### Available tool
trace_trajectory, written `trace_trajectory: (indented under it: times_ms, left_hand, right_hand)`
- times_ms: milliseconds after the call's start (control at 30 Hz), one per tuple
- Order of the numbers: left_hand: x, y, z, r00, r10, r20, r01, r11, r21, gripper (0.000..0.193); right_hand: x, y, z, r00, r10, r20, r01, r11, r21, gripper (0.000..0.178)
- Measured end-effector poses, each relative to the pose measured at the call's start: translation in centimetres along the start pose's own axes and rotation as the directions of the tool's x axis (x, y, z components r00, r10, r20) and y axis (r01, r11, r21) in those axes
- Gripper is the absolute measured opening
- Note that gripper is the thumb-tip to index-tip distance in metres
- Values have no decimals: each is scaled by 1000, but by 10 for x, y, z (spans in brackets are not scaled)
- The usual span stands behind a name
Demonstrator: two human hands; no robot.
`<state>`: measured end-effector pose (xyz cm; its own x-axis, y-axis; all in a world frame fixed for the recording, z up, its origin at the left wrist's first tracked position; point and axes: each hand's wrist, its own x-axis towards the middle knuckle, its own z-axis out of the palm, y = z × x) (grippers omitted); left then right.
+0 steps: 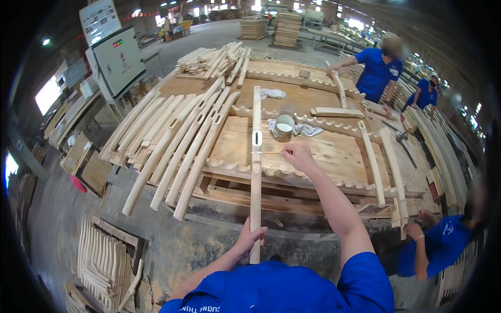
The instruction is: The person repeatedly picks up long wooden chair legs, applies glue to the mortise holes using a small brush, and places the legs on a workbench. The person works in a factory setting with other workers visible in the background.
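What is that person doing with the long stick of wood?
The person's left hand grips the near end of a long curved wooden piece lying on the workbench. Their right hand holds a thin stick against a slot in it. A small cup of white stuff sits on a rag just beyond. More curved pieces lie alongside, and other workers in blue shirts stand around the bench.
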<state>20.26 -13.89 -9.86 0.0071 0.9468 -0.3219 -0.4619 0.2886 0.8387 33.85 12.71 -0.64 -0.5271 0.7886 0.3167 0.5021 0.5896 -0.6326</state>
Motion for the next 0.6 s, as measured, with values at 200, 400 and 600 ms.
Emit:
trace_trajectory:
  times_ms: [200, 400, 600]
  left_hand:
    - [-4, -6, -8, 991, 111, -70, -108, 993, 57, 54]
    - [4, -27, 13, 979, 176, 105, -188, 975, 115, 53]
    - [13, -30, 149, 922, 137, 362, -144, 990, -8, 40]
  right_hand:
    - [-26, -32, -15, 914, 224, 339, -405, 540, 737, 25]
    - [-138, -37, -54, 916, 401, -5, -69, 171, 983, 7]
    - [-308, -16, -145, 736, 634, -239, 65, 286, 956, 7]
